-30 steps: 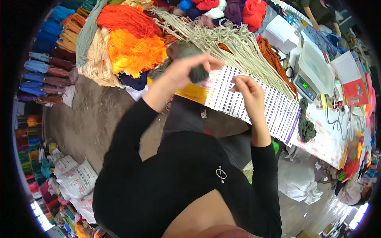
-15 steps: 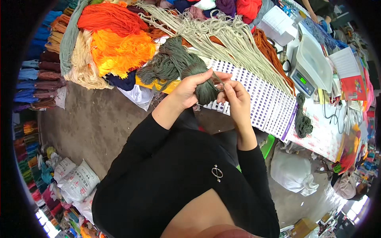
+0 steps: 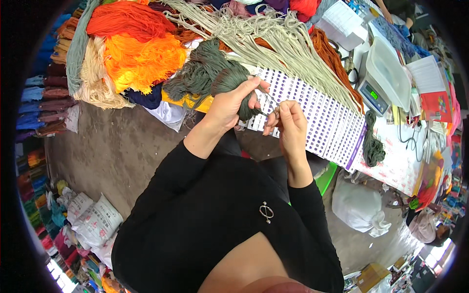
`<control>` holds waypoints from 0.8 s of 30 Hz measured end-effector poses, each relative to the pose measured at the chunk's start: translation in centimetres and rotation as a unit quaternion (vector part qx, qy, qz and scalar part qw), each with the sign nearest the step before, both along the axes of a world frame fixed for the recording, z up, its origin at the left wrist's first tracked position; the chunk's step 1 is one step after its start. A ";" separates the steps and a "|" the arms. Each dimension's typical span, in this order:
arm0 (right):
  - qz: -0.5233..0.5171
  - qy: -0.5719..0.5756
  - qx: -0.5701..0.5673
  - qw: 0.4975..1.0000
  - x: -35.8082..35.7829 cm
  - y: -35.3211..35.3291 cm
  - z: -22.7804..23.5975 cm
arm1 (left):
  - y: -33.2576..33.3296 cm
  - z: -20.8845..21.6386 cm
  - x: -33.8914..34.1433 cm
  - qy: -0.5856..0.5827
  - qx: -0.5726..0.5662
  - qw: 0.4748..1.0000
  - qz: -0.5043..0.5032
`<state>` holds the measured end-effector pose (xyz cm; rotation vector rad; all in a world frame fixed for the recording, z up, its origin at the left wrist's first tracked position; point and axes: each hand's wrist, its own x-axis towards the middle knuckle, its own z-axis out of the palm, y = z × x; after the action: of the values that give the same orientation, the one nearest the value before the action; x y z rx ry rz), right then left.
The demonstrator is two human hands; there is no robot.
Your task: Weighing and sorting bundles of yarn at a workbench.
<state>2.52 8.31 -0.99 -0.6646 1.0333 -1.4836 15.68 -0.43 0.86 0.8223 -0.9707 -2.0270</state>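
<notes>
My left hand (image 3: 229, 103) is wrapped round a thick dark grey-green hank of yarn (image 3: 228, 79), near the table's front edge. The hank's loose part (image 3: 198, 68) spreads over the table to the left. Just right of it, my right hand (image 3: 289, 119) pinches a thin strand of the same yarn, which runs taut between the two hands. Beneath both hands lies a white sheet with rows of purple dots (image 3: 317, 112). A twisted dark green skein (image 3: 373, 141) rests at the sheet's right end.
Orange yarn (image 3: 144, 61), red yarn (image 3: 129, 22) and a long pale green bundle (image 3: 273, 41) cover the table's far side. A scale with a clear tray (image 3: 388, 73) stands at the right. White sacks (image 3: 359, 207) sit on the floor, and yarn racks line the left.
My right hand has drawn slightly away from the left, and a strand now stretches between them. My left hand and the hank have shifted a little left.
</notes>
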 end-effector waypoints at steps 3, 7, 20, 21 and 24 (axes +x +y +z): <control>-0.007 -0.005 0.001 1.000 0.0 0.1 -0.1 | 0.1 0.2 -0.1 0.000 -0.016 1.000 0.003; -0.011 -0.021 -0.002 1.000 0.0 0.1 -0.2 | 0.1 0.1 -0.2 0.005 -0.014 1.000 -0.005; -0.082 -0.133 -0.038 0.987 -0.7 0.0 0.7 | -0.4 -0.3 0.1 0.059 0.021 0.993 -0.097; -0.105 -0.147 -0.048 0.982 -1.3 -0.2 0.4 | -0.1 -0.1 -0.2 0.059 0.021 0.993 -0.098; -0.052 0.058 0.001 0.997 -0.6 -0.6 1.0 | 0.9 1.2 -1.5 0.026 0.074 0.997 -0.020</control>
<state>1.89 7.75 0.02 -0.7122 1.1742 -1.5479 14.21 0.44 2.05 0.8292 -0.8218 -2.1634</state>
